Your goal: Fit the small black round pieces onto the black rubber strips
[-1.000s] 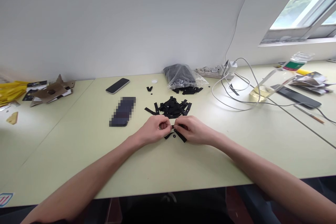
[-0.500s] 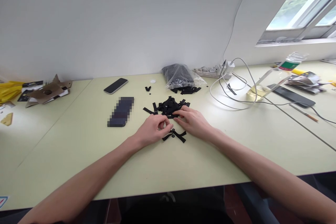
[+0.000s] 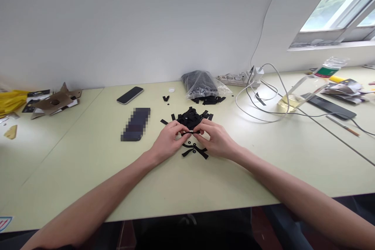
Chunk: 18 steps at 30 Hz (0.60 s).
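Left hand (image 3: 167, 141) and right hand (image 3: 216, 140) hold a black strip (image 3: 190, 131), fingers of both clamped on it, just in front of the black pile (image 3: 191, 119); crossed loose strips (image 3: 202, 153) lie nearer the person.

Black strip (image 3: 190, 131) mostly hidden between left hand (image 3: 167, 141) and right hand (image 3: 218, 140); dark rectangular slab (image 3: 135, 124) left of them pixelated; tiny black rings (image 3: 193, 150) below too small to identify.

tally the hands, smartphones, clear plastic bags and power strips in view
left hand: 1
right hand: 1
smartphone: 1
clear plastic bag: 1
power strip: 1
total: 5
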Each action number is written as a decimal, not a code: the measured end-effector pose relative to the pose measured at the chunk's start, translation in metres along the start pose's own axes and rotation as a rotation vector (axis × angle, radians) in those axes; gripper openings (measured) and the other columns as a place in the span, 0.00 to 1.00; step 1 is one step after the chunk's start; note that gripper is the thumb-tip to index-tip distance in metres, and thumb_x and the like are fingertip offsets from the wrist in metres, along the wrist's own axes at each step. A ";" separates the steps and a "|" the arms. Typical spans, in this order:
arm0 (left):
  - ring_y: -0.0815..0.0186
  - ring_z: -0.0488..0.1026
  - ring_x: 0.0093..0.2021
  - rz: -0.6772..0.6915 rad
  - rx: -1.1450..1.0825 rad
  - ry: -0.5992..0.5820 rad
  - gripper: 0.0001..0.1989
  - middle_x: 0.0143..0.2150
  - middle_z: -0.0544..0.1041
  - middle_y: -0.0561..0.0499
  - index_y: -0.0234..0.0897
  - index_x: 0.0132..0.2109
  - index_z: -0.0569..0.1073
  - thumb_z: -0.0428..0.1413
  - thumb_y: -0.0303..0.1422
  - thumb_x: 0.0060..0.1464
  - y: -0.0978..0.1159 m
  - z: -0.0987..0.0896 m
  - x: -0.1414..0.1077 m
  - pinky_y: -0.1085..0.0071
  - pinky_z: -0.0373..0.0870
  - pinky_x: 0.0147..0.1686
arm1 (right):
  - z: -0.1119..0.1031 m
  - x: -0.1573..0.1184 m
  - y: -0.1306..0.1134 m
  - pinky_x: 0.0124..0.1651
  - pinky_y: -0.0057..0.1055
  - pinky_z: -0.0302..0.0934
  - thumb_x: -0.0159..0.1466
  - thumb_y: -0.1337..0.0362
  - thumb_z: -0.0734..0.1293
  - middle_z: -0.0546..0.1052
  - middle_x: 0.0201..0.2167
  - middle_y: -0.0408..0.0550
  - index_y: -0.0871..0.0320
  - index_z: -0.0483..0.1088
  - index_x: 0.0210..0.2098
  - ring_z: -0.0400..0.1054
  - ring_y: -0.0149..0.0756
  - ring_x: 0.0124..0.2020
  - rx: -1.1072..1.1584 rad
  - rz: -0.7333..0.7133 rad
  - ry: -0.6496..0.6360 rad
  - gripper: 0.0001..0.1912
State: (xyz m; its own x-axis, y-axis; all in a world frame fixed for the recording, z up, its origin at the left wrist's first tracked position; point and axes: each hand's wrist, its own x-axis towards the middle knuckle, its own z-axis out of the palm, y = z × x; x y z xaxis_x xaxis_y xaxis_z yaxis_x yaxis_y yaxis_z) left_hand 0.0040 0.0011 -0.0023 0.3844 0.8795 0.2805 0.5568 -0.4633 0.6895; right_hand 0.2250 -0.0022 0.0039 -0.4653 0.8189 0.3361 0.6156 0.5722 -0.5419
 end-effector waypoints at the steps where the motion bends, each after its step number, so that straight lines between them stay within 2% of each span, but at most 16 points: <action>1: 0.62 0.73 0.42 0.018 0.006 -0.002 0.10 0.42 0.74 0.49 0.42 0.44 0.80 0.57 0.41 0.65 0.000 0.000 0.000 0.67 0.71 0.42 | -0.001 0.000 -0.001 0.36 0.32 0.60 0.70 0.61 0.65 0.74 0.39 0.50 0.56 0.74 0.42 0.69 0.37 0.37 0.002 -0.001 0.007 0.07; 4: 0.61 0.73 0.43 0.116 0.070 -0.024 0.10 0.40 0.75 0.49 0.41 0.41 0.80 0.57 0.40 0.65 -0.003 0.001 -0.001 0.63 0.69 0.49 | -0.002 0.000 -0.003 0.38 0.33 0.61 0.70 0.60 0.65 0.75 0.41 0.52 0.56 0.74 0.42 0.69 0.39 0.40 0.028 -0.013 0.000 0.08; 6: 0.61 0.73 0.42 0.162 0.110 -0.036 0.09 0.39 0.75 0.49 0.41 0.38 0.79 0.58 0.40 0.65 -0.004 0.002 -0.001 0.62 0.68 0.51 | -0.002 0.001 -0.003 0.38 0.33 0.60 0.71 0.61 0.63 0.76 0.38 0.51 0.57 0.75 0.40 0.69 0.38 0.37 0.051 -0.017 -0.049 0.10; 10: 0.61 0.73 0.43 0.161 0.155 0.007 0.10 0.40 0.76 0.50 0.40 0.40 0.75 0.62 0.41 0.61 -0.004 0.001 0.000 0.63 0.66 0.51 | 0.000 0.002 0.000 0.32 0.31 0.56 0.72 0.61 0.60 0.76 0.29 0.48 0.58 0.75 0.34 0.66 0.33 0.29 0.133 0.044 -0.135 0.15; 14: 0.62 0.71 0.41 0.139 0.221 0.117 0.13 0.40 0.75 0.50 0.38 0.41 0.70 0.63 0.42 0.60 0.000 -0.002 0.001 0.65 0.66 0.45 | 0.002 0.002 0.005 0.28 0.30 0.55 0.71 0.54 0.62 0.77 0.30 0.48 0.58 0.77 0.38 0.65 0.33 0.27 0.284 0.175 -0.128 0.17; 18: 0.62 0.73 0.41 0.212 0.264 0.084 0.10 0.38 0.77 0.50 0.39 0.38 0.74 0.58 0.40 0.65 -0.001 -0.001 0.000 0.64 0.67 0.47 | 0.003 0.001 0.006 0.26 0.29 0.53 0.70 0.50 0.62 0.76 0.28 0.47 0.58 0.78 0.37 0.63 0.32 0.24 0.358 0.228 -0.135 0.20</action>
State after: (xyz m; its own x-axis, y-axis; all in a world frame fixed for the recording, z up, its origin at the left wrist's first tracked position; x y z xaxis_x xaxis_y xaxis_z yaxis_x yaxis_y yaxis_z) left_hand 0.0030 0.0014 -0.0026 0.4562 0.7615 0.4604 0.6462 -0.6392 0.4170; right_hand 0.2267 0.0019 -0.0014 -0.4369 0.8954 0.0864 0.4638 0.3065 -0.8312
